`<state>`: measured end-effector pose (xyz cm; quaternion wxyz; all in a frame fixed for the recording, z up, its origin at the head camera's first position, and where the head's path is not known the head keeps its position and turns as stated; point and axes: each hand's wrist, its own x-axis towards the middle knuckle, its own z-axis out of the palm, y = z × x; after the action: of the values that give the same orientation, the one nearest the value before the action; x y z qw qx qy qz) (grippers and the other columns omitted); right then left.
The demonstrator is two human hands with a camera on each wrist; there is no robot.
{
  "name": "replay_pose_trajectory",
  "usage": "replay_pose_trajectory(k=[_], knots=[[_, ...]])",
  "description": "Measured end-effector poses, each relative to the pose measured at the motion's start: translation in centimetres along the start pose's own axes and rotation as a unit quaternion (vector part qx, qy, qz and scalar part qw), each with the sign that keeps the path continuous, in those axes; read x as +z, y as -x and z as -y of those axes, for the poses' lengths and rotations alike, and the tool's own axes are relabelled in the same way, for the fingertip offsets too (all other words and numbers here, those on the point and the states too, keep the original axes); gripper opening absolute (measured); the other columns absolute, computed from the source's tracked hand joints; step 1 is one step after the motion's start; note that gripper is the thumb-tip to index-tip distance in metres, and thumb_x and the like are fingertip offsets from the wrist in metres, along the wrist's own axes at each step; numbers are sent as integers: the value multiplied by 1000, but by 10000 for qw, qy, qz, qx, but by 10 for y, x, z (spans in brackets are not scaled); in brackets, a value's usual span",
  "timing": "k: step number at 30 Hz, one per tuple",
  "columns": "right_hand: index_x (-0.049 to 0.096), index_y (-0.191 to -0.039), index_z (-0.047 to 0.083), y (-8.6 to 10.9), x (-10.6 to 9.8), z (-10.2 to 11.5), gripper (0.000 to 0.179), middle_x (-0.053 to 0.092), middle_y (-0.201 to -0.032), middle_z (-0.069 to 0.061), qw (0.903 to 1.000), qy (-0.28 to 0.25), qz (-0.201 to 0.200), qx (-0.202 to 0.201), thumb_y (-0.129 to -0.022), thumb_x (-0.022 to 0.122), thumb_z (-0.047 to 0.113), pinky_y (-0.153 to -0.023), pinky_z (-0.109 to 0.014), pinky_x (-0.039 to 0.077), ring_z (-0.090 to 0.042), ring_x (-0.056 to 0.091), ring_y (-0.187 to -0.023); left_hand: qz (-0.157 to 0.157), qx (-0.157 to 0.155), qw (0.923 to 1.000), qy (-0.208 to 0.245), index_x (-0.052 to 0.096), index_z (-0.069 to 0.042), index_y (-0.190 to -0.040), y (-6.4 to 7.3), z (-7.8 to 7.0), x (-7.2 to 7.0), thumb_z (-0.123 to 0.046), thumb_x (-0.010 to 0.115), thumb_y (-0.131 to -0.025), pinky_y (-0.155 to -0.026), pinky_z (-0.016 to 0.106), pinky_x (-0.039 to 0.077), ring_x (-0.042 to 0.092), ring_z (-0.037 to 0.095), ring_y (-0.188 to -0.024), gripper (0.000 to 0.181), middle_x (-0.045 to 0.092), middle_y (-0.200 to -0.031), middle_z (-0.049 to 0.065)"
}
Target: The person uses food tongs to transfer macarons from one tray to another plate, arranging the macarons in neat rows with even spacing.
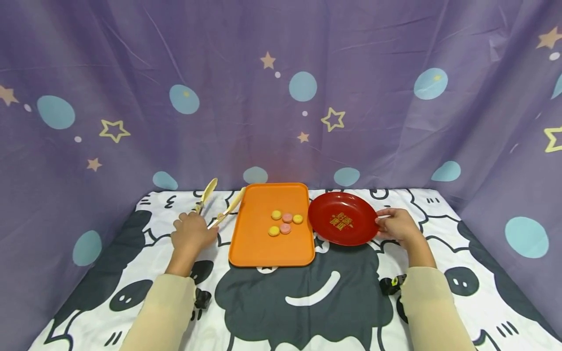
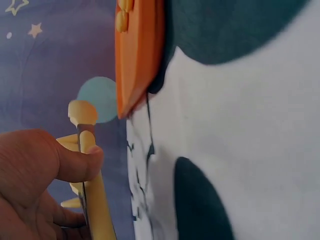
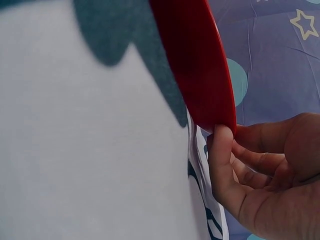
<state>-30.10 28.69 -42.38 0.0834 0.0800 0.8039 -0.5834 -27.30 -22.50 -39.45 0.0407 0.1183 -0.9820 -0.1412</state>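
Observation:
My left hand (image 1: 193, 231) grips a pair of yellow tongs (image 1: 232, 205), their two arms spread apart and pointing away from me. In the left wrist view the thumb lies along one arm of the tongs (image 2: 100, 210). At the right, my right hand (image 1: 397, 225) pinches the rim of a red plate (image 1: 322, 209) with gold lettering in its middle. The right wrist view has thumb and fingertips on either side of the plate's edge (image 3: 205, 70). Between the hands lies an orange tray (image 1: 272, 251), bearing several yellow macarons (image 1: 276, 214) and two pink macarons (image 1: 285, 228).
A white and dark grey cartoon-patterned cloth (image 1: 351, 287) covers the table. Behind it hangs a purple curtain (image 1: 228, 97) with stars and blue spots. The plate's left rim overlaps the tray's right edge in the head view.

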Motion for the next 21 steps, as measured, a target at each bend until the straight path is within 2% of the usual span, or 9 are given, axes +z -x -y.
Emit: replay_pose_trajectory(k=[4, 8, 12, 17, 21], knots=[[47, -138, -14, 0, 0, -2, 39, 65, -99, -13, 10000, -14, -4, -28, -102, 52, 1, -71, -31, 60, -14, 64, -76, -316, 465, 9984, 26, 50, 23, -116, 1, -5, -4, -32, 71, -89, -86, 66, 42, 46, 58, -108, 65, 46, -111, 41], [48, -137, -14, -1, 0, -3, 39, 66, -99, -13, 10000, -19, -17, -44, -102, 52, 2, -70, -31, 60, -14, 64, -76, -416, 837, 9956, 42, 52, 25, -114, 0, -9, -6, -28, 70, -91, -86, 66, 42, 46, 59, -106, 61, 48, -109, 41], [48, -137, -14, -1, 0, -3, 39, 64, -96, -10, 10000, -69, -6, -7, -102, 53, 2, -70, -30, 60, -14, 63, -77, -502, 1119, 9924, 115, 54, 21, -115, -1, -11, -4, -26, 71, -91, -86, 65, 42, 46, 57, -106, 56, 50, -111, 39], [49, -136, -13, -1, 1, -3, 38, 64, -94, -8, 9999, -108, -50, -25, -101, 53, 1, -69, -29, 60, -13, 63, -74, -733, 1579, 9843, 306, 56, 19, -122, -2, -12, 1, -22, 73, -90, -88, 64, 42, 47, 56, -107, 54, 52, -114, 37], [49, -136, -15, 0, 1, -3, 38, 65, -91, -8, 9999, -143, -26, -89, -101, 53, 1, -68, -29, 60, -13, 62, -72, -888, 1827, 9783, 398, 57, 17, -125, -2, -13, 3, -20, 74, -90, -92, 63, 42, 48, 54, -109, 53, 54, -115, 35]])
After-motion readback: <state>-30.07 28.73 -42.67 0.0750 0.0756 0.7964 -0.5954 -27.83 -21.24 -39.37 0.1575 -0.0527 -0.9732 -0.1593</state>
